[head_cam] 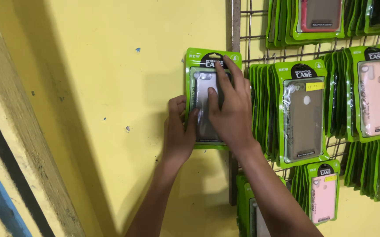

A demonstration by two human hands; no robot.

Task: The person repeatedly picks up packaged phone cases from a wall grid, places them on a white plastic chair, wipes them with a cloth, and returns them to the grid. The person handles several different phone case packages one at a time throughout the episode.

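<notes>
A green flat package (212,66) with a clear window is at the rack's left edge, beside hanging rows of similar green packages (302,115).
</notes>
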